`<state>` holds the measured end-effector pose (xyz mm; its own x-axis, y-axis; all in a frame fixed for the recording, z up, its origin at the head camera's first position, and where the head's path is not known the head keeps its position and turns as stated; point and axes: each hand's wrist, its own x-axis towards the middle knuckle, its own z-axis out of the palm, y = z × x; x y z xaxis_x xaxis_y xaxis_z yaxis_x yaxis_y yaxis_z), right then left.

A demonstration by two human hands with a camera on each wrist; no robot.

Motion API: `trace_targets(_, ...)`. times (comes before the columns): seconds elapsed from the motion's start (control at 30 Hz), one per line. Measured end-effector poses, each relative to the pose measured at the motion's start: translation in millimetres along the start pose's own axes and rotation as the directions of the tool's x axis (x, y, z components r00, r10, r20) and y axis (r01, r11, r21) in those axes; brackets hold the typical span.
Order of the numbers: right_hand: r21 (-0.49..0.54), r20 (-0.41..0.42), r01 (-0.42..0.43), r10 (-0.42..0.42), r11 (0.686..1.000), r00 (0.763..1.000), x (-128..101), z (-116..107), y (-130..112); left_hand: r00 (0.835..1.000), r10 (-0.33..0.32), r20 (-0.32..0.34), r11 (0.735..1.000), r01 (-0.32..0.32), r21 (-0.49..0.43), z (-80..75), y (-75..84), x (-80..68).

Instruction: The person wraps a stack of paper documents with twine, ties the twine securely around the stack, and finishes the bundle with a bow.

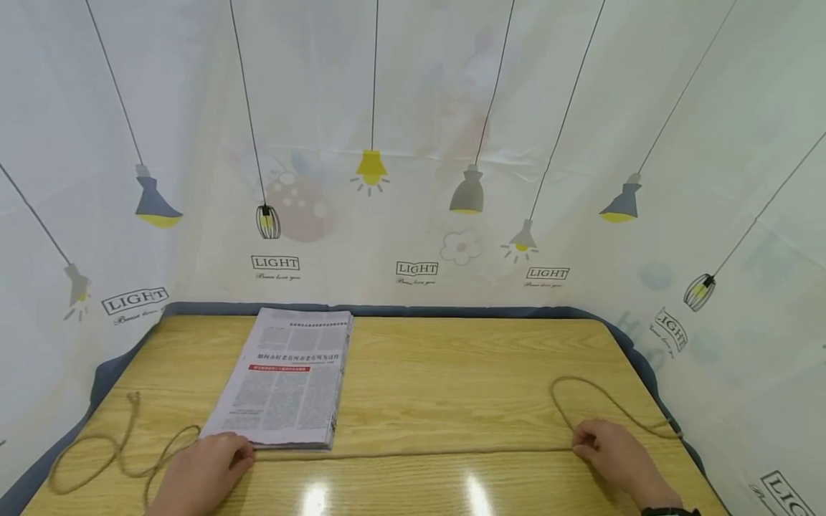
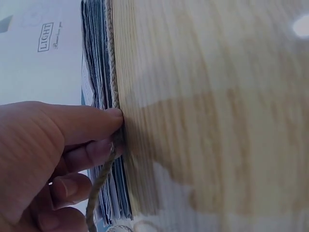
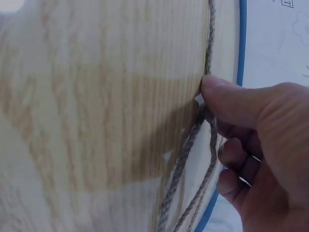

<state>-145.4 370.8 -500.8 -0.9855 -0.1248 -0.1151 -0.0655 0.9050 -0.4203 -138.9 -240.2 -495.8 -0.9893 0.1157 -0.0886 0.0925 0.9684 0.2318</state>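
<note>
A thin brown rope (image 1: 413,454) runs nearly straight across the table along the near edge of a stack of newspapers (image 1: 290,387). My left hand (image 1: 209,469) pinches the rope between thumb and fingers at the stack's near left corner; in the left wrist view the rope (image 2: 112,53) lies against the layered paper edges (image 2: 96,43). Far to the right, my right hand (image 1: 613,455) pinches the rope's other stretch, and in the right wrist view the rope (image 3: 210,38) passes under the thumb tip. Loose loops of rope trail beyond both hands.
The wooden table (image 1: 464,380) has a dark blue border (image 1: 413,312) along its far edge and sides. Behind it hangs a pale curtain (image 1: 323,107) printed with lamps and lettering. The right-hand rope loop (image 1: 568,380) reaches the table's right edge.
</note>
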Motion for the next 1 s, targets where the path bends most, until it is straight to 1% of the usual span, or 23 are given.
trace_targets(0.17,0.037,0.023,0.013,-0.013,0.999,1.0,-1.7,-0.3,-0.6,0.999,-0.004,-0.034,1.0,0.004,0.016,4.6,-5.7,0.7)
trace_targets(0.23,0.029,0.014,-0.003,0.003,1.0,1.0,-1.7,0.1,-1.3,0.999,-0.012,-0.032,1.0,0.012,0.017,5.1,-7.5,1.0)
trace_targets(0.3,0.024,0.003,-0.038,0.038,0.999,0.999,-1.7,0.4,-1.8,0.999,-0.016,-0.029,1.0,0.016,0.011,4.7,-8.5,0.9)
trace_targets(0.47,-0.037,-0.054,-0.12,0.118,0.992,0.992,0.6,1.4,0.8,1.0,-0.022,-0.01,1.0,0.022,0.0,3.9,-9.8,-0.3)
trace_targets(0.57,-0.091,-0.089,-0.124,0.116,0.988,0.989,2.4,2.2,1.9,0.999,-0.032,0.018,0.999,0.032,-0.014,3.8,-11.5,-0.6)
trace_targets(0.63,-0.104,-0.117,-0.099,0.087,0.99,0.989,2.9,4.0,0.6,0.998,-0.04,0.045,0.999,0.041,-0.035,2.6,-12.9,-0.4)
trace_targets(0.73,-0.102,-0.181,-0.032,0.013,0.994,0.983,2.9,10.0,-5.6,0.995,-0.058,0.082,0.995,0.063,-0.07,-0.1,-15.2,-0.5)
trace_targets(0.8,-0.104,-0.238,0.039,-0.063,0.994,0.969,3.2,15.4,-12.5,0.994,-0.06,0.092,0.994,0.068,-0.086,-1.9,-16.3,-1.3)
trace_targets(0.87,-0.118,-0.272,0.115,-0.144,0.986,0.952,4.0,21.0,-20.5,0.995,-0.047,0.092,0.995,0.055,-0.086,-2.3,-16.6,-2.2)
trace_targets(0.93,-0.136,-0.261,0.194,-0.224,0.971,0.939,5.0,26.5,-27.7,0.995,-0.024,0.097,0.995,0.033,-0.09,-1.4,-15.9,-2.3)
trace_targets(1.0,-0.106,-0.2,0.271,-0.287,0.957,0.937,6.5,30.5,-33.1,0.995,0.004,0.096,0.996,0.004,-0.088,1.1,-14.6,-1.6)
